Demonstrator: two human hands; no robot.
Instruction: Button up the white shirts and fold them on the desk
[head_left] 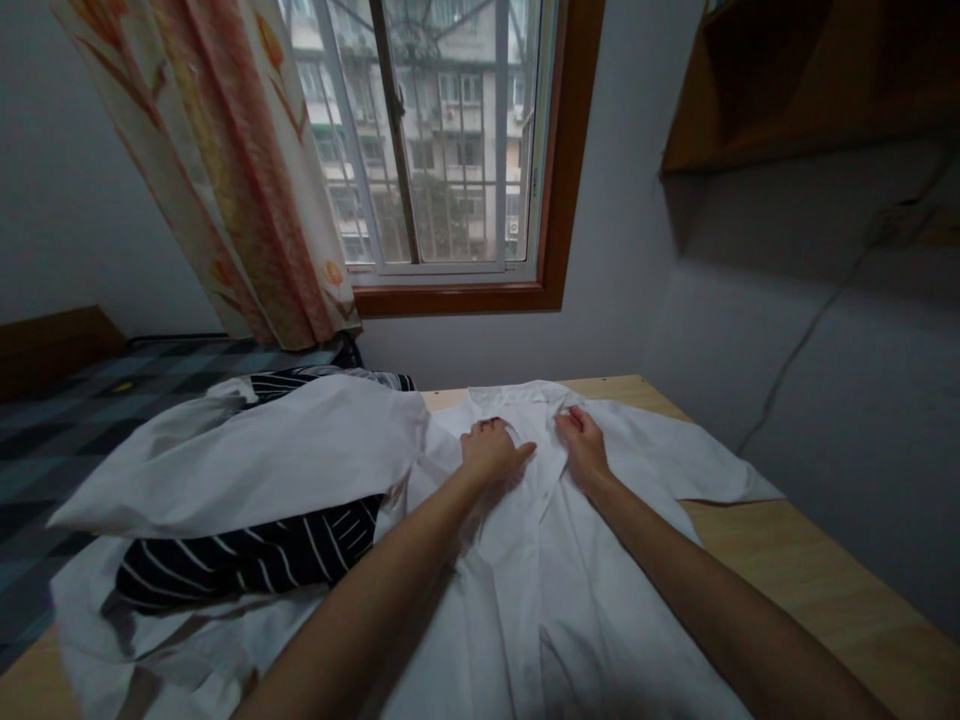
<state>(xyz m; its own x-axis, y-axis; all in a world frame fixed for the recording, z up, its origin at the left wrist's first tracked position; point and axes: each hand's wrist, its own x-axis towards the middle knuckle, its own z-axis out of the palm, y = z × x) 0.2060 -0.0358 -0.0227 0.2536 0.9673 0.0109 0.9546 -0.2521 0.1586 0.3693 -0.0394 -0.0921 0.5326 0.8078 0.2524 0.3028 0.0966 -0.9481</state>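
A white button-up shirt (517, 590) lies spread on the wooden table, its collar at the far side and its sleeves out to both sides. My left hand (495, 447) rests on the upper front, left of the button line, with thumb and fingers apart. On the other side of the placket, my right hand (583, 440) has its fingers pinched together on the shirt's fabric just below the collar. The left sleeve lies over a black-and-white striped cloth (247, 560).
The wooden table (810, 560) shows at the right. More white cloth (90, 620) is bunched at the left. A plaid-covered bed (45, 440) stands far left. Behind are a curtain (225, 180) and a window (450, 140); a wooden shelf (795, 90) hangs upper right.
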